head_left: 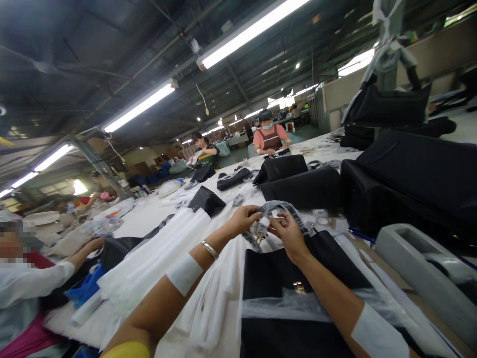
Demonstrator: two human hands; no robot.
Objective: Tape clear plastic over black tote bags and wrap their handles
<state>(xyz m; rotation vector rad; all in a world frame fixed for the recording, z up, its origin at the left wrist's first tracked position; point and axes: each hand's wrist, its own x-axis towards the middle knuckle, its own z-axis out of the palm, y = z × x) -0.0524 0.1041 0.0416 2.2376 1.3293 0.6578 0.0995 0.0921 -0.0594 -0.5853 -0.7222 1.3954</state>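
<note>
A black handbag (294, 268) with a gold clasp (298, 287) lies in front of me, a band of clear plastic film across its middle. Its handle (292, 208) is wrapped in clear film and arches up at the far side. My left hand (244, 220) pinches the left side of the wrapped handle. Opposite it, my right hand (289, 233) is closed, fingertips on the handle wrapping. Between both hands sits a small white wrapped piece (263, 224) over metal fittings; what exactly each fingertip grips is partly hidden.
White wrapping sheets (156, 258) are stacked left of the bag. A grey tape dispenser (421, 278) stands at right, with large black bags (417, 179) behind it. Another person (22, 293) works close at left; a person in an apron (271, 136) is across the table.
</note>
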